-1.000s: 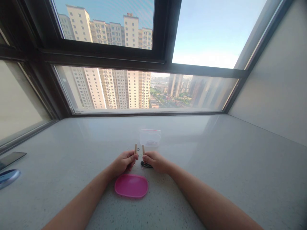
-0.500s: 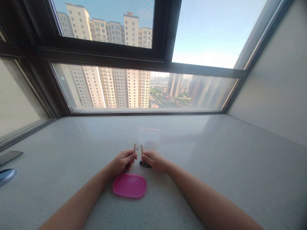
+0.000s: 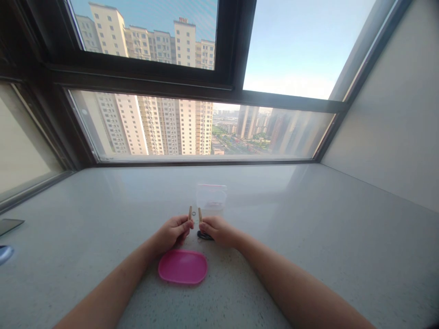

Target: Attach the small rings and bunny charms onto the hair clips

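Note:
My left hand (image 3: 174, 232) is closed in a pinch on a slim wooden piece (image 3: 190, 212), shaped like half of a clothespin, which points up. Facing it, my right hand (image 3: 218, 230) pinches a second slim wooden piece (image 3: 200, 214) of the same look. A narrow gap separates the two pieces. Between and just behind them, a small dark ring-shaped thing (image 3: 194, 213) lies on the counter. A black object (image 3: 205, 236) rests below my right hand, partly covered by it; its kind is unclear. Close in front of my left hand is a pink oval tray (image 3: 183, 267).
A clear plastic bag or container (image 3: 211, 196) with something small inside stands beyond my hands. At the far left lie a dark flat object (image 3: 10, 225) and a bluish rounded object (image 3: 5, 254). The speckled counter (image 3: 308, 246) meets a window frame (image 3: 206, 162) and a right wall.
The whole view has shifted slightly, so everything sits a little further left. Both hands keep their grip on the wooden pieces, with almost no movement relative to the counter.

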Demonstrator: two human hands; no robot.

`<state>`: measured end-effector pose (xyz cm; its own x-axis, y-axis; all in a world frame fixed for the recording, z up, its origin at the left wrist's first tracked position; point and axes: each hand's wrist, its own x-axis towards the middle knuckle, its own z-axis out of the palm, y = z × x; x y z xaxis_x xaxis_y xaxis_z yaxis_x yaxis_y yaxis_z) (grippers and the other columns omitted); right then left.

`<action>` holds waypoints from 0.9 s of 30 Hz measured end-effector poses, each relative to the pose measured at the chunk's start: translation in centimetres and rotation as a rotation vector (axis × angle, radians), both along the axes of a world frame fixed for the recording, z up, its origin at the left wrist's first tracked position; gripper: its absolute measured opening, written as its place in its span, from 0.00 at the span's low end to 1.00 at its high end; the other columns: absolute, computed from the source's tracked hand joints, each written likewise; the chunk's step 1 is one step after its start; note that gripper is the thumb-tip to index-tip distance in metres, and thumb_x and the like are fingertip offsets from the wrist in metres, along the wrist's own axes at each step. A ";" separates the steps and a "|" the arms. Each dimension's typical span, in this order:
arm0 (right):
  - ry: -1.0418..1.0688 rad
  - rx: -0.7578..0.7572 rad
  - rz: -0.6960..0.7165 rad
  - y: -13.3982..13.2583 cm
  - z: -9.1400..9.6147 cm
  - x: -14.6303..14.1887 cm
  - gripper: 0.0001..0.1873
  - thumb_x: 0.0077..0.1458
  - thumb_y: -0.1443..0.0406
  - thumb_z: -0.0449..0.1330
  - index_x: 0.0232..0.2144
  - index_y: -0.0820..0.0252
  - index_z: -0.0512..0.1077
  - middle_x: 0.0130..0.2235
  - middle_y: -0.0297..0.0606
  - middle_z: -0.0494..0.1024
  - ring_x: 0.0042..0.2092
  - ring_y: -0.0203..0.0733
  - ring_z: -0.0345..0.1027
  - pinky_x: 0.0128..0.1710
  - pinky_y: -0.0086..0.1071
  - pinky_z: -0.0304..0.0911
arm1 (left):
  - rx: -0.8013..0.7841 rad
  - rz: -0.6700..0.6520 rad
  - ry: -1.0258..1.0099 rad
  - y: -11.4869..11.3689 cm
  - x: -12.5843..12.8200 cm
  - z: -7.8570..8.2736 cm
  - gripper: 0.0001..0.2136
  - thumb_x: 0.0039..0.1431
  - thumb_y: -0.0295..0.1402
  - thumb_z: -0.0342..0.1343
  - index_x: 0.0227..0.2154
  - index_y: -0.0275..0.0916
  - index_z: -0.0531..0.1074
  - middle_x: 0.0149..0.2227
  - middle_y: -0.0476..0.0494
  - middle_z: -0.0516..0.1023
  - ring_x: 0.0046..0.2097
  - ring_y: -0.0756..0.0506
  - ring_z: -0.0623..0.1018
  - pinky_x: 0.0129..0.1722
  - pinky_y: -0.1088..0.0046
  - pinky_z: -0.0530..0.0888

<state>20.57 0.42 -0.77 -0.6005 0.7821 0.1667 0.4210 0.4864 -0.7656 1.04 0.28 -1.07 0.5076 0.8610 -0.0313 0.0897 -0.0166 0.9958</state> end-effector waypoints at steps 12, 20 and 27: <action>-0.011 0.008 0.003 0.0 -0.1 0.0 0.17 0.58 0.59 0.45 0.25 0.64 0.63 0.22 0.31 0.62 0.25 0.31 0.52 0.24 0.25 0.47 | 0.029 -0.003 0.038 0.0 0.0 0.1 0.13 0.55 0.42 0.47 0.29 0.35 0.64 0.16 0.56 0.60 0.16 0.56 0.59 0.16 0.81 0.54; 0.022 -0.017 0.006 0.0 0.0 0.0 0.17 0.57 0.58 0.45 0.24 0.64 0.63 0.22 0.31 0.61 0.25 0.30 0.51 0.24 0.24 0.48 | 0.045 0.006 0.032 0.0 0.0 -0.1 0.14 0.55 0.43 0.47 0.29 0.36 0.64 0.15 0.57 0.59 0.16 0.55 0.59 0.16 0.80 0.56; 0.026 -0.014 -0.001 0.0 0.1 0.0 0.18 0.57 0.58 0.45 0.23 0.64 0.62 0.22 0.30 0.59 0.25 0.30 0.50 0.24 0.24 0.47 | 0.048 0.018 0.040 0.0 -0.1 -0.1 0.14 0.54 0.43 0.47 0.29 0.36 0.64 0.14 0.57 0.60 0.15 0.56 0.58 0.16 0.81 0.55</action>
